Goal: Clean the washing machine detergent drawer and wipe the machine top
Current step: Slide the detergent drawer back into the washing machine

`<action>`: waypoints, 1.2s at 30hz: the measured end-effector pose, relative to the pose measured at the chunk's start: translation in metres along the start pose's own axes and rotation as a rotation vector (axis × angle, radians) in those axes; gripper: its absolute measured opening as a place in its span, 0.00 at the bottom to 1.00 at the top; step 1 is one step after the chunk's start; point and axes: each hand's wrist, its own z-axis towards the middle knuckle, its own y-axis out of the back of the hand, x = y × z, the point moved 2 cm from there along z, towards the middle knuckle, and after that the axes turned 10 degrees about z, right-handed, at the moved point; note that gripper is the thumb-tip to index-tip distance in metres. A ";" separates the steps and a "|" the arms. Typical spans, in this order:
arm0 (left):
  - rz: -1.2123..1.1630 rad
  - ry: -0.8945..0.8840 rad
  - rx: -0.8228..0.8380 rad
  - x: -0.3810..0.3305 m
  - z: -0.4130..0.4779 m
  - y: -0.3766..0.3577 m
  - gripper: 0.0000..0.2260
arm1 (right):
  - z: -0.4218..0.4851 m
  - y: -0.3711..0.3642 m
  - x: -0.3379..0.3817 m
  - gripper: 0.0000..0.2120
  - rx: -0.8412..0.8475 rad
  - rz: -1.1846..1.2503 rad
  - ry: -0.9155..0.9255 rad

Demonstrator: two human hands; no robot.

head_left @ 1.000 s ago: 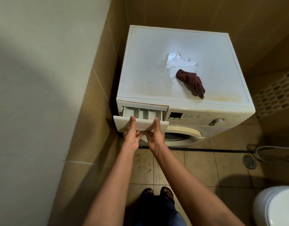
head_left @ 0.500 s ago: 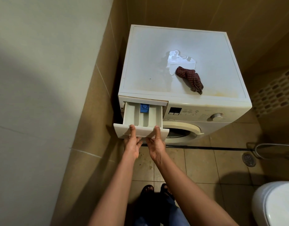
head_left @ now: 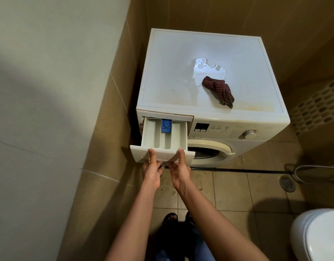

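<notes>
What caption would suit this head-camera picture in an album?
Left hand and right hand hold the pulled-out detergent drawer; a dark red cloth lies on the machine top.

Cloth (head_left: 219,90) on the machine top (head_left: 171,63), drawer (head_left: 153,134) at its front left, toilet (head_left: 320,234) to the right

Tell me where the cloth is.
In the head view the cloth lies crumpled on the machine top, right of centre near the front edge, behind the control panel and to the right of the open drawer.
</notes>
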 end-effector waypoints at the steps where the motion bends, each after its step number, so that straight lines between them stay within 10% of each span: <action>1: 0.000 -0.001 0.000 0.000 0.001 0.000 0.26 | 0.000 0.000 0.000 0.14 0.002 0.001 0.000; 25: -0.018 0.014 -0.021 -0.008 0.011 0.003 0.26 | 0.004 -0.005 -0.004 0.09 -0.023 0.063 0.004; 36: -0.073 -0.005 0.024 -0.047 0.027 -0.034 0.26 | 0.031 -0.049 0.022 0.23 0.005 0.075 -0.012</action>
